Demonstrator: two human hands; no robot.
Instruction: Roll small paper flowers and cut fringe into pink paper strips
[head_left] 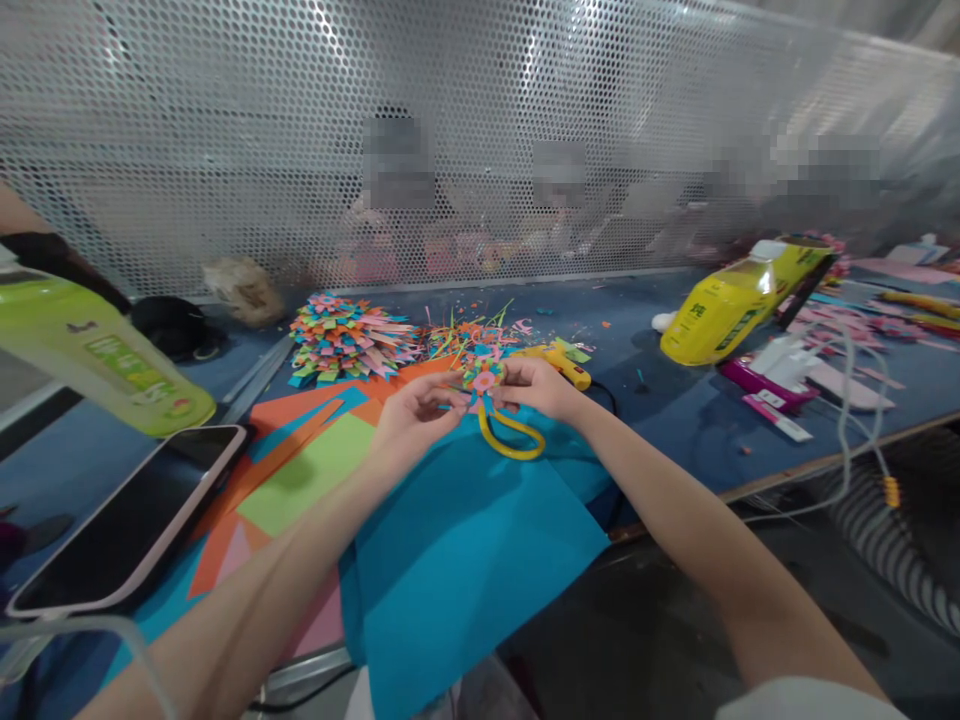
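Between my two hands is a small paper flower (485,381) with a round pink middle and multicoloured bits around it. My left hand (420,410) pinches its left edge with thumb and fingers. On the other side, my right hand (538,388) closes its fingertips on the right edge. Just below the flower, a yellow loop handle (517,453), like that of scissors, lies over blue paper (480,560); its other end is hidden. Behind my right hand a yellow glue gun (566,362) rests on the table.
A heap of fringed paper pieces (345,340) and coloured scraps (465,335) lie behind my hands. To the left are a phone (127,520), a green drink bottle (105,345) and coloured sheets (311,475). A yellow bottle (716,310) lies at right near white cables (847,400).
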